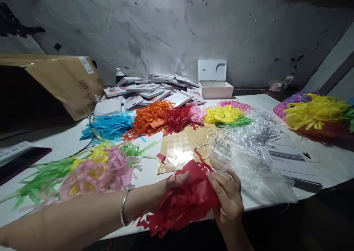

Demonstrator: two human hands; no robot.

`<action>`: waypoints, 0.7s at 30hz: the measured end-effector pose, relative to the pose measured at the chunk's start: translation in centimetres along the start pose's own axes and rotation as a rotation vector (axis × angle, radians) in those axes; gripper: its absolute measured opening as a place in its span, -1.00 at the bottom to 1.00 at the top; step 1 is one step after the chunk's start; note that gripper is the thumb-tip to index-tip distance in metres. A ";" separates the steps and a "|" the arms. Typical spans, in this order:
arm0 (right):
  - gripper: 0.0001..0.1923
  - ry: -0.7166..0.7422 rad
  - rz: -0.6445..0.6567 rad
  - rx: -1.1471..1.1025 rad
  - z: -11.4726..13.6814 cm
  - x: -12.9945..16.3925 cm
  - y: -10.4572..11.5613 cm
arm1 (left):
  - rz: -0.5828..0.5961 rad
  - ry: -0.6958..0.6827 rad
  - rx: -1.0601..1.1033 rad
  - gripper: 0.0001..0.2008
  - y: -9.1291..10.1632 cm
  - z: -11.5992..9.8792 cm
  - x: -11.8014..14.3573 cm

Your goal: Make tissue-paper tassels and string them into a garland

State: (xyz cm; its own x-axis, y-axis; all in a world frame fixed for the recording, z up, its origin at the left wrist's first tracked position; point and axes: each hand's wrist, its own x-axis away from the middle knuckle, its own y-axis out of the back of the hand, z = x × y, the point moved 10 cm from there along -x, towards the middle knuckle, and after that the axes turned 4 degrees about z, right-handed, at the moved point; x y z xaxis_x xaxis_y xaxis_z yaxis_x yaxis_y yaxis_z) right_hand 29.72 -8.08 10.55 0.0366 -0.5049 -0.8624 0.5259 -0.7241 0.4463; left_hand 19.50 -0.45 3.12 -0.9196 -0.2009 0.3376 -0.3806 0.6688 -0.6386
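Against a scuffed grey wall, a white table was pretty much covered in craft stuff, with a big cardboard box parked at the far left. A messy heap of flat boxes was piled along the back, next to an open white box. Right of centre a clear plastic bag was spread out, silvery strands bunched up just behind it. Green, yellow and pink paper strips were strewn on the left, and blue fringe, orange fringe, dark red fringe and yellow fringe were lined up across the middle. As for the main bit, a red tissue bundle was held over the table's front edge, with a gold sheet laid flat just behind it. Both ends were gripped: it was clamped under the thumb of the left hand, whose fingers were mostly hidden, and its right edge was pinched by the right hand. A silver bangle was worn on the left arm
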 end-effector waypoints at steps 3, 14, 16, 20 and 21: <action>-0.60 0.020 0.001 0.028 -0.9 0.2 -0.4 | 0.074 0.015 -0.017 -0.58 -2.1 1.2 -0.6; -0.55 0.033 -0.034 0.310 -5.0 -2.5 7.3 | 0.087 0.029 -0.153 -0.79 -1.9 -0.1 -0.6; -0.50 0.107 -0.010 0.401 -3.6 -2.5 8.0 | -0.007 0.002 -0.248 -0.74 0.6 -1.6 0.4; -0.52 0.202 0.187 0.393 -0.3 -0.6 3.9 | -0.334 -0.121 -0.542 -0.71 6.9 -6.4 5.0; -0.54 0.217 0.236 0.354 0.6 0.1 2.3 | -0.421 -0.158 -0.591 -0.73 8.2 -7.6 6.6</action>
State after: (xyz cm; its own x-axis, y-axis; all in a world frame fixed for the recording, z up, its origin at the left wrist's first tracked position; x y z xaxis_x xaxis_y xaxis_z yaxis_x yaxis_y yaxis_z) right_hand 30.39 -10.07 11.63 0.3166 -0.5920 -0.7411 0.1616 -0.7363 0.6571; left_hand 11.10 9.17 5.41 -0.7272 -0.5961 0.3403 -0.6293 0.7770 0.0165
